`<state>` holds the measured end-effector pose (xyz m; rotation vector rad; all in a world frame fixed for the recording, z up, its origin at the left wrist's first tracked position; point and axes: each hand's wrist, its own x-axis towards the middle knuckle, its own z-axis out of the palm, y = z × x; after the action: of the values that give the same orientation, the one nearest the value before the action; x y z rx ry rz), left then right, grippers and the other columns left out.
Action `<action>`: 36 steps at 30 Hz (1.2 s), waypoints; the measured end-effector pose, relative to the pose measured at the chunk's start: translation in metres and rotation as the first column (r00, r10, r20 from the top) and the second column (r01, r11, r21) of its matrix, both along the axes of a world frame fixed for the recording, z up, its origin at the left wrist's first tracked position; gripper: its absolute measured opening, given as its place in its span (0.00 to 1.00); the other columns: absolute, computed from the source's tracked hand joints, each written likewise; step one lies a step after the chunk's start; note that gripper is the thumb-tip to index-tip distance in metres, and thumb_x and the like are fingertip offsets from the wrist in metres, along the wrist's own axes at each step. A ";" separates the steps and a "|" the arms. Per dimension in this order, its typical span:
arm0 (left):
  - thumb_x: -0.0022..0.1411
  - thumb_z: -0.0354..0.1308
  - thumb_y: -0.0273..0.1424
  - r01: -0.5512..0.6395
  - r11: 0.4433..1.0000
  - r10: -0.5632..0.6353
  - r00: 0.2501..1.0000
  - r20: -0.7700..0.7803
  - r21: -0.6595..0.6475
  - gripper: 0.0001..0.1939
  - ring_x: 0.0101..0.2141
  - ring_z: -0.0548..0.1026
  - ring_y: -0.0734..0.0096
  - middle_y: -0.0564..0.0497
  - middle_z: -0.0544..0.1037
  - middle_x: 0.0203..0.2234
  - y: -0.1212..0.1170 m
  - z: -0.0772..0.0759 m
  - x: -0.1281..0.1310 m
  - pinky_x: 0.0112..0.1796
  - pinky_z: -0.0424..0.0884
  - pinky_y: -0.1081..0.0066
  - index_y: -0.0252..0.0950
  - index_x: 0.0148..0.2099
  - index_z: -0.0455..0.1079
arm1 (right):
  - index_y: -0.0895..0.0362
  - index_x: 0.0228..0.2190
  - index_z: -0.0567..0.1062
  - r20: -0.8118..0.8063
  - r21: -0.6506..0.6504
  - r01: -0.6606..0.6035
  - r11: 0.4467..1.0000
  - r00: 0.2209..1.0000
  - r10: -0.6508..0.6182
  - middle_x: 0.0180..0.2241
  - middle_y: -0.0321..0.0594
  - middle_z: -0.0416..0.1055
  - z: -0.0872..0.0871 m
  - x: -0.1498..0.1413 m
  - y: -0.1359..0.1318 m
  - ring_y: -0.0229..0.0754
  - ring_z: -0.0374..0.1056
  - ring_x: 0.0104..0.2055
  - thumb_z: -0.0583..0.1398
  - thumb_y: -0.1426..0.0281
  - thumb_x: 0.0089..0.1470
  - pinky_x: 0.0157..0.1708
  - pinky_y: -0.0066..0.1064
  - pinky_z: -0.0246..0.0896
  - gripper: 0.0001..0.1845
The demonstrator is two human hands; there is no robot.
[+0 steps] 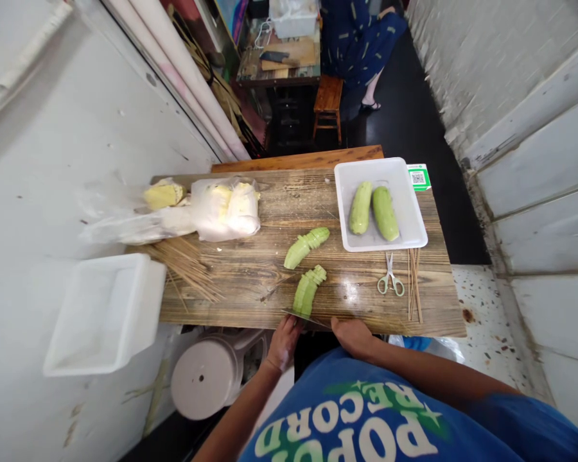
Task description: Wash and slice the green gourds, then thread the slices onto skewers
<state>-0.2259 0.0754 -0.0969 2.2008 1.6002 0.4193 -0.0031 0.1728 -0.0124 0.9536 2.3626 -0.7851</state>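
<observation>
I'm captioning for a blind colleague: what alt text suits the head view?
At a brown wooden table, a right hand holds a metal knife at the near end of a sliced green squash, the left hand beside it. Beyond lie another sliced piece and a white rectangular plastic tray with two whole green squashes.

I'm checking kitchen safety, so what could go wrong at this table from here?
1. The left hand is close to the knife in the right hand, so a slip might nick a finger.
2. The nearer sliced squash lies by the front edge of the table; loose pieces could drop off.
3. The scissors lie with blades slightly apart and might prick someone reaching past.
</observation>
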 end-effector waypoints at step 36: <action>0.66 0.37 0.32 -0.057 0.995 0.050 0.995 0.088 0.077 0.22 0.52 0.62 0.58 0.39 0.69 0.48 -0.012 -0.003 0.001 0.49 0.65 0.56 0.32 0.55 0.66 | 0.64 0.40 0.66 0.016 -0.009 -0.047 0.999 0.999 0.048 0.30 0.53 0.76 0.001 0.000 -0.003 0.44 0.75 0.34 0.50 0.80 0.55 0.32 0.29 0.66 0.10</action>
<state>-0.2248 0.0632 -0.1003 2.1692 1.6253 0.5948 -0.0029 0.1694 -0.0117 0.8937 2.3570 -0.7652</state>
